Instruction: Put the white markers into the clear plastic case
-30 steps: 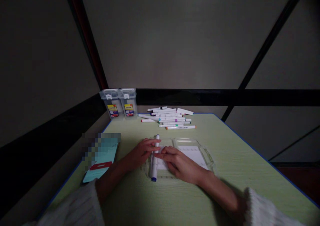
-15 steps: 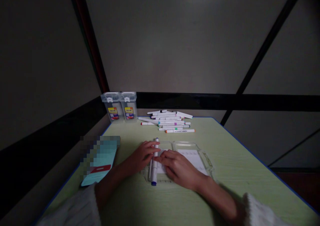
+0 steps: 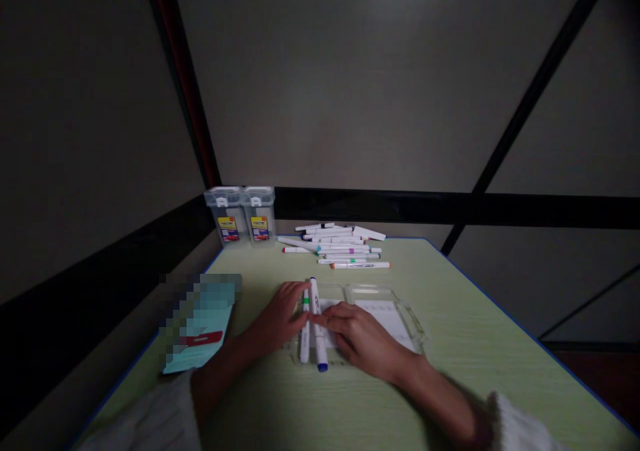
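A dull grey wall (image 3: 350, 91) rises behind my counter (image 3: 480, 344), a pale green wood-grain surface edged in blue. On it, in front of me, a clear plastic case (image 3: 365, 292) lies open, with white paper (image 3: 387, 321) showing through it. To my left is a turquoise folder (image 3: 205, 321), part of it blurred out. At the far left corner stand two clear lidded boxes (image 3: 259, 212), side by side. To their right, near the far edge, lies a loose pile of white markers (image 3: 345, 240), with an orange-ended marker (image 3: 361, 265) nearest me.

My hands meet over the left part of the case. My left hand (image 3: 281, 312) is open and arched, thumb apart from the fingers, beside the green-banded marker (image 3: 305, 346). My right hand (image 3: 359, 334) reaches its index finger to the blue-capped marker (image 3: 319, 339), other fingers bent; in this dim light I cannot tell whether it grips, presses or only touches. Both markers point toward me over the case, the blue-capped one on the right, its near end slanting outward.

Round barrels probably roll easily, so light fingertips seem best: the left steadying the green-banded one, the right nudging its neighbour gently, pushing near the middle so neither swings.
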Action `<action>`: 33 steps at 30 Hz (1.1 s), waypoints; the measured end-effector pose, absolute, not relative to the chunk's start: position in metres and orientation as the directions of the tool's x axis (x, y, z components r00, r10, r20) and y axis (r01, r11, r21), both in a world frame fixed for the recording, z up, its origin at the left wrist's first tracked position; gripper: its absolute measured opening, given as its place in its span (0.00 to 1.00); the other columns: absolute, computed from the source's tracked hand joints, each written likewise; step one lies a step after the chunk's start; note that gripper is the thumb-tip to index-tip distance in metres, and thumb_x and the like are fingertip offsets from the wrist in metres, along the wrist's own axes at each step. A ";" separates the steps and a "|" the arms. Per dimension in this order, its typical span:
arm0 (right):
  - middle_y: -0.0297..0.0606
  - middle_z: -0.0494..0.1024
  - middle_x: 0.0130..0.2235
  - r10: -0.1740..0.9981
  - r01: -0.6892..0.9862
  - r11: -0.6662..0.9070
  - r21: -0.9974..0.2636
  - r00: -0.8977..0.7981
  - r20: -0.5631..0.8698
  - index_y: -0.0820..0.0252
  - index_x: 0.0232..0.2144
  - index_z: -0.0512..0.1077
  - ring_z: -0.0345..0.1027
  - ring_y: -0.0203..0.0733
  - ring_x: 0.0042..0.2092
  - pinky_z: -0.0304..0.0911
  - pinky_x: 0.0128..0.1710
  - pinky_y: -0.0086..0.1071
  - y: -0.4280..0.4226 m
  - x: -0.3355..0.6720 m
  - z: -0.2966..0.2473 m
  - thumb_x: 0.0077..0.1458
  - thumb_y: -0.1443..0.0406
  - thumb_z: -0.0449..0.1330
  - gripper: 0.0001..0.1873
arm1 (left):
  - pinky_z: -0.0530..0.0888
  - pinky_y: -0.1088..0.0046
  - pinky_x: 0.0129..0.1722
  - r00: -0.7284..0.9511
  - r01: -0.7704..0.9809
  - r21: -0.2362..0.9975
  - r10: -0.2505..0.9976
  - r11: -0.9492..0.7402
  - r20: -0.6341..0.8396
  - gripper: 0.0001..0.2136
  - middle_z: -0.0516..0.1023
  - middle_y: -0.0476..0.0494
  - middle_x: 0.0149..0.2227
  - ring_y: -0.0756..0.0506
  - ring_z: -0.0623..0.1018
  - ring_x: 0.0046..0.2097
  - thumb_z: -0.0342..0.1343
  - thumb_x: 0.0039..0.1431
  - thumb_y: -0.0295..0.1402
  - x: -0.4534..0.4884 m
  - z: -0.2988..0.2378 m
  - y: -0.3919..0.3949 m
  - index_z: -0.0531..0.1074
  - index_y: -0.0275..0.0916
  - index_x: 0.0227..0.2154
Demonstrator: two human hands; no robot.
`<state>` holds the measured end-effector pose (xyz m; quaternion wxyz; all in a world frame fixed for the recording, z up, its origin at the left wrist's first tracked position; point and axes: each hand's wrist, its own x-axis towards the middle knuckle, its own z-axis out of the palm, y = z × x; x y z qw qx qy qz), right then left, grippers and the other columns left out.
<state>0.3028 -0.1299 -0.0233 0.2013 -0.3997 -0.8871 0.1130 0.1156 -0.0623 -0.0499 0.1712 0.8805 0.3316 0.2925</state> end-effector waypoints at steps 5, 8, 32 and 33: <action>0.40 0.70 0.39 0.802 0.738 0.597 -0.313 -0.555 0.220 0.55 0.51 0.63 0.61 0.41 0.41 0.57 0.42 0.33 -0.131 0.299 -0.023 0.50 0.74 0.49 0.25 | 0.62 0.61 0.52 0.604 0.474 0.509 0.686 -0.718 0.405 0.21 0.65 0.39 0.48 0.44 0.63 0.51 0.48 0.50 0.25 0.115 -0.051 -0.063 0.58 0.37 0.49; 0.40 0.68 0.38 0.819 0.766 0.574 -0.291 -0.533 0.213 0.55 0.49 0.65 0.60 0.41 0.41 0.57 0.40 0.32 -0.132 0.298 -0.023 0.51 0.72 0.49 0.22 | 0.61 0.61 0.52 0.613 0.482 0.501 0.685 -0.719 0.394 0.20 0.64 0.39 0.48 0.44 0.63 0.51 0.48 0.51 0.26 0.115 -0.049 -0.064 0.58 0.37 0.49; 0.35 0.72 0.32 0.984 0.178 0.173 -0.969 -0.080 0.161 0.62 0.31 0.68 0.66 0.33 0.27 0.62 0.28 0.29 -0.099 0.337 -0.016 0.43 0.65 0.56 0.10 | 0.64 0.64 0.48 0.681 0.534 0.340 0.632 -0.774 0.370 0.14 0.67 0.40 0.45 0.43 0.64 0.48 0.48 0.53 0.27 0.114 -0.040 -0.068 0.63 0.36 0.43; 0.36 0.73 0.33 0.985 0.175 0.171 -0.970 -0.010 0.172 0.62 0.31 0.67 0.66 0.33 0.27 0.62 0.27 0.28 -0.093 0.345 -0.019 0.42 0.64 0.57 0.10 | 0.64 0.64 0.48 0.682 0.531 0.339 0.629 -0.776 0.373 0.14 0.66 0.40 0.45 0.44 0.64 0.48 0.47 0.53 0.27 0.114 -0.040 -0.068 0.63 0.36 0.43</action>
